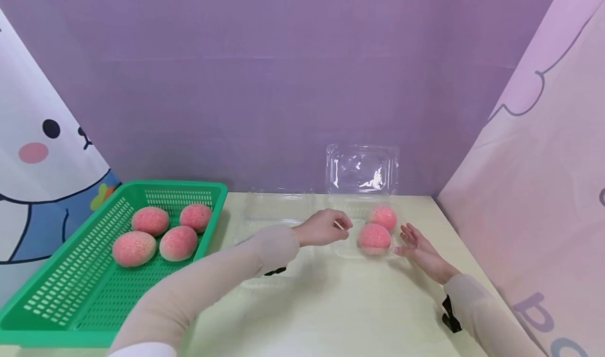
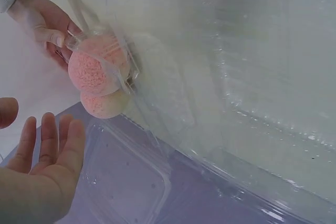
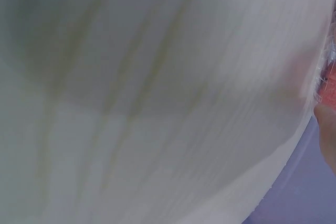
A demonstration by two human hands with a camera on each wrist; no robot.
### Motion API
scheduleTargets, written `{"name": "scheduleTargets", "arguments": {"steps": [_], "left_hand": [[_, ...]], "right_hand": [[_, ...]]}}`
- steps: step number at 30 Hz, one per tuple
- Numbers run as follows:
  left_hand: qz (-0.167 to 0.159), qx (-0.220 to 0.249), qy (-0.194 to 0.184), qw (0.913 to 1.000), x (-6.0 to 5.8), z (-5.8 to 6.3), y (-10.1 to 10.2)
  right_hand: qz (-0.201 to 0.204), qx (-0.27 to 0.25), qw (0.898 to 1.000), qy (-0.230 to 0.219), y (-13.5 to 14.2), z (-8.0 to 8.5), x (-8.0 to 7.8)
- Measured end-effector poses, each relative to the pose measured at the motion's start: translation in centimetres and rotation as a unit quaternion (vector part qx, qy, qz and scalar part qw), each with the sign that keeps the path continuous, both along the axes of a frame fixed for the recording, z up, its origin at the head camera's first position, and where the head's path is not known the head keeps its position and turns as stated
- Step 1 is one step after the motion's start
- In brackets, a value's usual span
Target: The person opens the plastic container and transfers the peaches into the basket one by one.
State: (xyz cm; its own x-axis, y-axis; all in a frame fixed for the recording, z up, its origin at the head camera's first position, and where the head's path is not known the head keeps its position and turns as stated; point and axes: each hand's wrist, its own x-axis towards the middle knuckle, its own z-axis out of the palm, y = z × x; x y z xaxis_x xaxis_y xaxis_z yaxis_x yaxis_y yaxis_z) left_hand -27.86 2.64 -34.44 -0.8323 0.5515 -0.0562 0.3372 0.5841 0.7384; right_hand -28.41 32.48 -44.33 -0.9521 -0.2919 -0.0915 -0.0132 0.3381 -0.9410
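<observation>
An open clear plastic clamshell box [image 1: 347,249] lies on the table, its lid [image 1: 362,170] upright at the back. Two round, bun-like pink balls with cream undersides, a near one [image 1: 374,239] and a far one [image 1: 383,218], sit in its right half. My left hand [image 1: 323,227] hovers over the box's left side, fingers loosely bent and holding nothing; the left wrist view shows its spread fingers [image 2: 48,140]. At the right edge is my right hand [image 1: 425,254], fingers extended beside the balls. Its thumb [image 3: 328,132] appears to touch the box edge.
On the left, a green plastic basket [image 1: 215,231] holds several more pink balls. Between it and the box in use lies another clear plastic box [image 1: 279,205], partly behind my left sleeve. A purple cloth wall [image 1: 283,94] closes off the back; printed cloth [image 1: 534,205] borders the right.
</observation>
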Motion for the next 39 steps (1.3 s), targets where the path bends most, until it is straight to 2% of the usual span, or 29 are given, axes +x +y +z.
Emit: {"name": "scheduleTargets", "arguments": {"steps": [7,12,18,20,29,35,39], "left_hand": [[-0.024,-0.019,0.029,0.9991,-1.6,-0.4,2.4],[-0.038,-0.030,0.054,0.9974,-2.6,-1.1,3.6],[-0.086,-0.064,0.135,0.9851,-3.9,-2.2,5.4],[-0.095,-0.069,0.149,0.9819,-4.2,-2.4,6.0],[-0.085,-0.079,0.131,0.9845,-5.1,-4.5,8.7],[-0.060,-0.053,0.065,0.9947,-5.7,-5.4,9.1],[-0.043,-0.036,0.041,0.9976,-6.1,-6.2,9.0]], "right_hand": [[0.001,0.002,1.000,0.000,0.0,0.1,0.0],[0.001,0.005,1.000,-0.001,0.0,0.0,-0.1],[0.000,0.010,1.000,-0.002,0.2,-0.1,-0.1],[0.000,0.008,1.000,-0.003,0.2,-0.2,-0.1],[-0.001,0.008,1.000,-0.003,0.0,-0.1,0.1],[-0.004,0.008,1.000,0.000,-0.2,-0.1,0.3],[-0.008,0.003,1.000,-0.003,-0.2,-0.1,0.3]]}}
